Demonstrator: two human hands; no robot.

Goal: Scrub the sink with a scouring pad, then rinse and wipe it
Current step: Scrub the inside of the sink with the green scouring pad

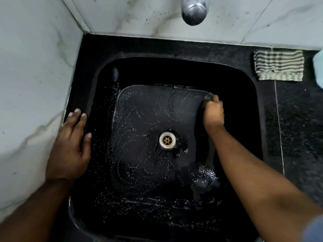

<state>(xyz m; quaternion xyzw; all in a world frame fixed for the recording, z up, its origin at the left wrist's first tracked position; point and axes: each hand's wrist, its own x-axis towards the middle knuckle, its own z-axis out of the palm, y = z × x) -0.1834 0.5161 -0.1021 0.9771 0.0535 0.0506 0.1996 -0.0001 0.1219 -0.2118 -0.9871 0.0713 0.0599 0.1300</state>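
A black square sink (174,67) fills the middle of the head view, its floor flecked with soap foam around a pale drain (167,140). My right hand (213,113) is down in the far right corner of the basin floor and grips a dark scouring pad (208,96), of which only a greenish tip shows past my fingers. My left hand (70,147) rests flat with straight fingers on the sink's left rim, beside the wall.
A chrome tap spout (194,10) hangs over the sink's back edge. A striped folded cloth (279,65) lies on the black counter (300,119) at the back right. A pale bluish object (318,69) is cut off at the right edge. Marble wall tiles stand at left and behind.
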